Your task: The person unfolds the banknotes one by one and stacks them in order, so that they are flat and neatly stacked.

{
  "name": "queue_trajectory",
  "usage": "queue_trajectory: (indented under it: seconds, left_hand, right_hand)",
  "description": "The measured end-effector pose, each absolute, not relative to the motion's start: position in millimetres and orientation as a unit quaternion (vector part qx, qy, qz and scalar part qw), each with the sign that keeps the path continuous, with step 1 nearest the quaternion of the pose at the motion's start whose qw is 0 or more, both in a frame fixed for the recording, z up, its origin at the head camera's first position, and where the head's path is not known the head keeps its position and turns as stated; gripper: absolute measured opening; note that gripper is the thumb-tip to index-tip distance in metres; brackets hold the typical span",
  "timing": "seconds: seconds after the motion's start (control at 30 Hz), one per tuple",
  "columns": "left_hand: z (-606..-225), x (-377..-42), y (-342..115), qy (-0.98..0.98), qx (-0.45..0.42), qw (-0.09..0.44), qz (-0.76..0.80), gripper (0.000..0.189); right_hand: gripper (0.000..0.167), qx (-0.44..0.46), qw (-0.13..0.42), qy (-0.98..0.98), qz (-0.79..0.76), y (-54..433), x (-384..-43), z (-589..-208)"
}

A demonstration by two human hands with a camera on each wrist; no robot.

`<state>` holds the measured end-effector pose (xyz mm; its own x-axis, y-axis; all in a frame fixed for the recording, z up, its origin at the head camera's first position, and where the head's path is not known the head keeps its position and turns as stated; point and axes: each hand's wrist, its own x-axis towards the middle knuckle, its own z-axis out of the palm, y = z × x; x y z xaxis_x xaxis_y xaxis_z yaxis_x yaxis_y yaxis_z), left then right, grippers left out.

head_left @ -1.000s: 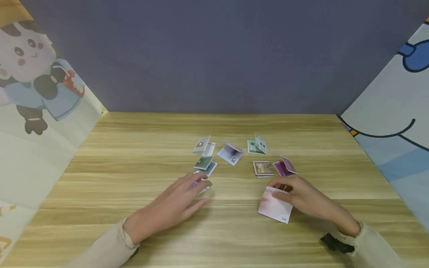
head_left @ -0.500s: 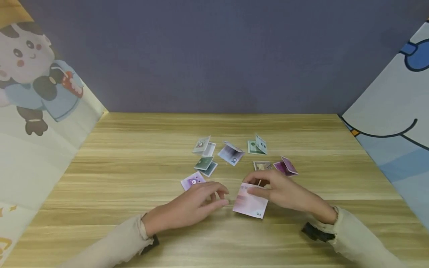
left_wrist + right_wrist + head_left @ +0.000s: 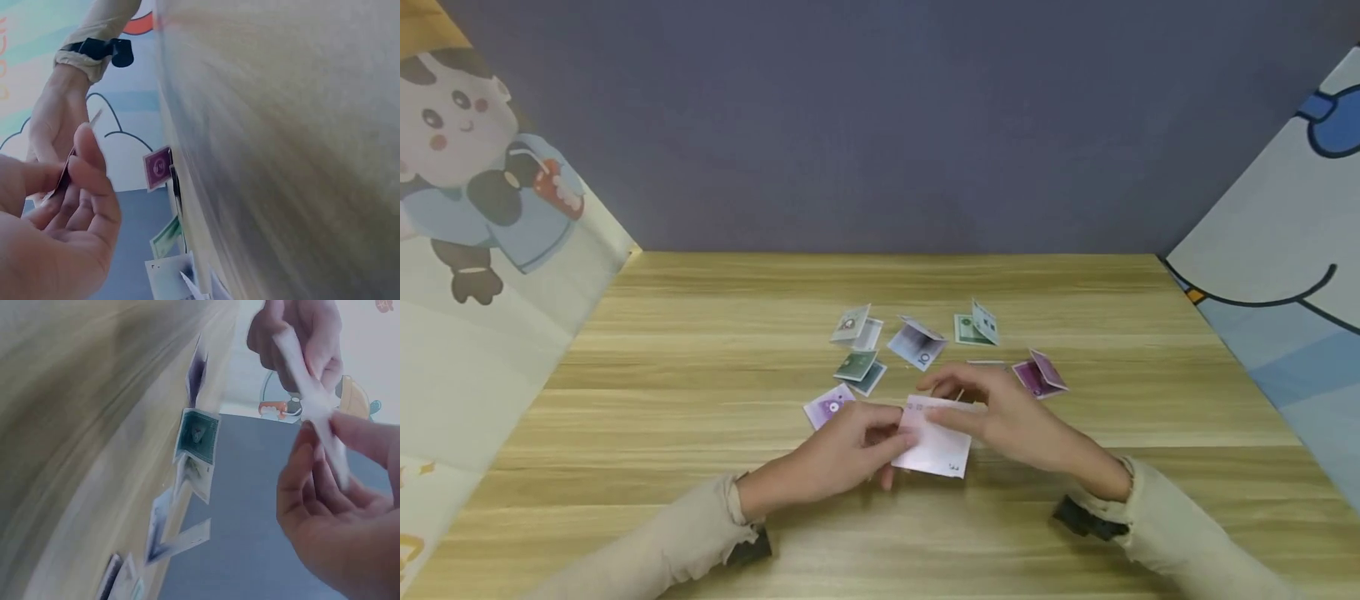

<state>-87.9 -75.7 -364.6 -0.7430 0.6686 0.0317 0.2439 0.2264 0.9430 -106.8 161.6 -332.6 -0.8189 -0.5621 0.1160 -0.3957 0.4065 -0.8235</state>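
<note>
A pink folded banknote point(image 3: 934, 454) is held above the table between both hands. My left hand point(image 3: 842, 457) pinches its left edge, thumb on top and fingers beneath. At the upper right, my right hand point(image 3: 1015, 417) pinches it between thumb and fingers. In the right wrist view the note point(image 3: 312, 403) appears nearly edge-on, stretched from hand to hand. A purple banknote point(image 3: 827, 405) lies just beyond the left hand, partly covered by it. Behind the right hand, another note point(image 3: 987, 362) is mostly hidden.
Several folded banknotes stand half-open farther back on the wooden table point(image 3: 700, 333): a grey one point(image 3: 852, 325), a dark green one point(image 3: 859, 368), a bluish one point(image 3: 916, 343), a light green one point(image 3: 973, 327) and a magenta one point(image 3: 1037, 375). A dark panel point(image 3: 895, 125) rises behind.
My right hand has carried the pink note leftward to the middle. The left hand has moved right, off the purple note, and now grips the pink note's left edge.
</note>
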Motion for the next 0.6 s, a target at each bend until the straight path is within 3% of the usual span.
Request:
queue_trajectory:
  seconds: [0.2,0.6]
  left_hand:
    - [-364,-90,-81,0.737,0.241,0.183,0.604,0.018]
    - [-369,-88,-84,0.721,0.233,0.189,0.625,0.025]
  right_hand:
    - [0.030,-0.205,0.072,0.826,-0.520,167,-105,-340]
    - [0.011,-0.175,0.059,0.811,-0.555,168,-100,-356]
